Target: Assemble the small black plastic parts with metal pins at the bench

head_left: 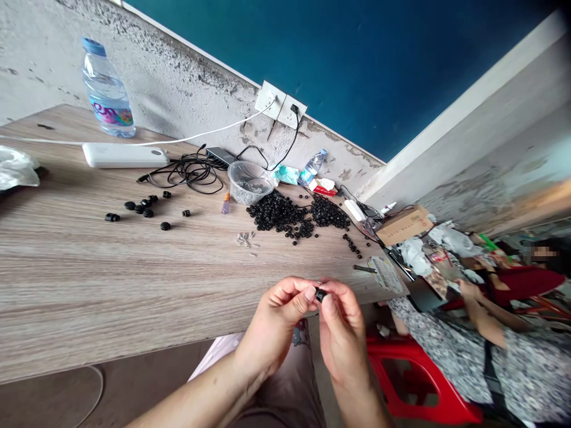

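Above my lap, at the table's front edge, both hands meet around a small black plastic part [320,294]. My right hand [342,321] pinches it between thumb and fingers. My left hand [283,312] is closed in a pinch against its left side; the fingertips partly cover the part. Beyond them lie several small silver metal pieces [245,239]. Behind these are a large heap of small black parts [276,211] and a second black heap [329,212]. A clear plastic bowl [250,183] holds more small silvery pieces. Several black pieces [143,208] sit apart on the left.
An orange-topped screwdriver-like tool [226,203], black cables [190,171], a white power bank [125,156] and a water bottle [107,95] stand toward the wall. At right are a dark stick [364,268], a cardboard box [404,226], a red stool [419,380] and a co-worker's patterned clothing [530,362].
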`<state>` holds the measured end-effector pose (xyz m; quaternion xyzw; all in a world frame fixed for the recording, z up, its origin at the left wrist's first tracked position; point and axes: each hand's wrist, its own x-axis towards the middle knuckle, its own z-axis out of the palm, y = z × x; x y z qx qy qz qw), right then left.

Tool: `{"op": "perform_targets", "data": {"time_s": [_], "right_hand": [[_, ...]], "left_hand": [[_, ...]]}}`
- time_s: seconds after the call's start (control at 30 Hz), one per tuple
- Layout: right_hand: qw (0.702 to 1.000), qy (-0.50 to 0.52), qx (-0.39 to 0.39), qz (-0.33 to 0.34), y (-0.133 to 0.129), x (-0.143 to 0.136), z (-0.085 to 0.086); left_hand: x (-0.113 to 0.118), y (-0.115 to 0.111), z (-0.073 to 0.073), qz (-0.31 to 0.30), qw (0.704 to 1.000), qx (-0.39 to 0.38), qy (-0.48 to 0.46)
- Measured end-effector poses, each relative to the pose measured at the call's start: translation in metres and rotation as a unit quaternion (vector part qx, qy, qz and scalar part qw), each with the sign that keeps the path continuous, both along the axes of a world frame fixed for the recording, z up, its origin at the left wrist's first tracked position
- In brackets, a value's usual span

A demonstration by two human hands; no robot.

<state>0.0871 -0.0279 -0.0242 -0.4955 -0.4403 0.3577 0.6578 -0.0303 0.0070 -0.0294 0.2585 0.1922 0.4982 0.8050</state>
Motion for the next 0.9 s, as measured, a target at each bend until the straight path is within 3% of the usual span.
{"op": "perform_targets", "data": {"time_s": [0.13,0.27,0.5,0.67,0.9], "right_hand": [[1.0,-0.026,0.011,-0.007,-0.001,-0.002,-0.005],[0.991,-0.127,0.045,-0.001,0.0,0.0,0.0],[0.938,-0.339,0.07,0.027,-0.004,0.013,0.015],[0.927,-0.365,0.088,0.006,-0.005,0.014,0.011],[0.92,-0.379,0.102,-0.004,-0.003,0.01,0.008]], "left_hand": [[-0.001,-0.003,-0.003,0.008,1.0,0.013,0.023],[-0.006,-0.003,-0.008,0.034,0.995,0.076,0.058],[-0.014,0.003,-0.007,0.047,0.985,0.153,0.063],[-0.017,-0.002,-0.003,0.056,0.978,0.166,0.115],[-0.009,-0.015,-0.012,0.105,0.973,0.163,0.123]]}}
